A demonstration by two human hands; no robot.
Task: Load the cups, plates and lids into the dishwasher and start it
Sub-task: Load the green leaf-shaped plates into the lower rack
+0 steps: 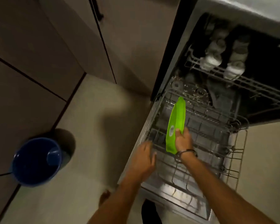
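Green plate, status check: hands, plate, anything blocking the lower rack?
Right hand grips green plate on edge over lower rack. Left hand open at rack's left edge. Nothing blocking the slots.

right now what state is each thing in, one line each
dishwasher door: open, folded down
lower rack: pulled out over the door, mostly bare
green plate: on edge in the lower rack, held by the right hand
left hand: open, fingers at the rack's left edge
upper rack: holds pale cups
blue bucket: upright on the floor
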